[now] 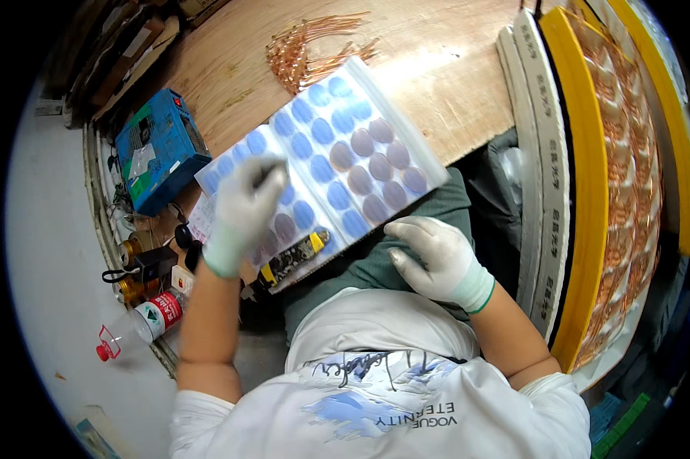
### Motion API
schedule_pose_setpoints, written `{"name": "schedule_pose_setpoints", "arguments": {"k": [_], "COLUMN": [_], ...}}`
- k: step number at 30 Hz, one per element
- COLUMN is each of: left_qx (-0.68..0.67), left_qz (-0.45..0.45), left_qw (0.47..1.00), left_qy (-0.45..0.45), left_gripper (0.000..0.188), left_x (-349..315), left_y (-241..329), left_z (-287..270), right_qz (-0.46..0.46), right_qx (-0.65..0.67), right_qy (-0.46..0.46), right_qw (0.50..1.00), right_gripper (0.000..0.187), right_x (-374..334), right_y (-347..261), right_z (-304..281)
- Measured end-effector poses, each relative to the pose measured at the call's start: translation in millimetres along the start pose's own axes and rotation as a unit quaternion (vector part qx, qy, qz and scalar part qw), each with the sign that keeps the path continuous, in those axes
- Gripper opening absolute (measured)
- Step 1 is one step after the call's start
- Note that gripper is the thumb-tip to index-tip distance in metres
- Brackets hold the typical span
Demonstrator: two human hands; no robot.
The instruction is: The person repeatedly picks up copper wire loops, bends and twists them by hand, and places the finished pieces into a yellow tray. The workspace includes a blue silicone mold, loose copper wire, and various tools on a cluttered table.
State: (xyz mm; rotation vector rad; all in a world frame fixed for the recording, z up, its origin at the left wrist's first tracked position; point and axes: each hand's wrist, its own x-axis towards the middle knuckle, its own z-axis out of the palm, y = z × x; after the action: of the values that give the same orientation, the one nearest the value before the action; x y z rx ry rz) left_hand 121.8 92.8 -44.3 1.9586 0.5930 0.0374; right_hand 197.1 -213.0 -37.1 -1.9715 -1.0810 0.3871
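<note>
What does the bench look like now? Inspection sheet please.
Surface: wooden bench, mostly bare near its middle.
Job's things: sheet of round blue pads; some spots look greyish.
Clutter: copper wire pieces, blue box, pliers, bottle.
Hands: left hand, gloved, on the sheet; right hand, gloved, on the lap.
Cables: dark leads by the box.
Surroundings: yellow-rimmed trays of copper parts at right.
</note>
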Motion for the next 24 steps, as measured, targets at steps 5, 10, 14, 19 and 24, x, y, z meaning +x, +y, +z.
{"name": "schedule_pose_setpoints", "arguments": {"k": [5, 10, 14, 19, 24], "left_qx": [0.163, 0.16, 0.087, 0.013, 0.029], "left_qz": [-0.053, -0.221, -0.173, -0.112, -0.204], "left_qw": [0.971, 0.95, 0.969, 0.976, 0.964], "left_qy": [0.166, 0.152, 0.15, 0.185, 0.17], "left_gripper": [0.075, 0.109, 0.097, 0.066, 0.075], "left_x": [201.6, 269.2, 265.5, 242.0, 223.2], "left_y": [-32.4, -22.8, -51.4, -81.4, -89.5], "left_z": [-7.1, 26.2, 5.1, -33.8, -72.3], "right_qz": [0.032, 0.074, 0.115, -0.019, -0.032], "right_qx": [-0.004, 0.014, 0.095, -0.009, -0.204], "right_qy": [0.022, 0.03, -0.017, -0.16, -0.18], "right_qw": [0.999, 0.997, 0.989, 0.987, 0.962], "right_gripper": [0.025, 0.025, 0.024, 0.024, 0.029], "right_x": [67.2, 136.4, 167.9, 171.9, 169.5], "right_y": [23.4, 33.6, 24.9, 18.0, -15.1], "right_z": [-25.2, -40.6, -6.9, 91.6, 160.8]}}
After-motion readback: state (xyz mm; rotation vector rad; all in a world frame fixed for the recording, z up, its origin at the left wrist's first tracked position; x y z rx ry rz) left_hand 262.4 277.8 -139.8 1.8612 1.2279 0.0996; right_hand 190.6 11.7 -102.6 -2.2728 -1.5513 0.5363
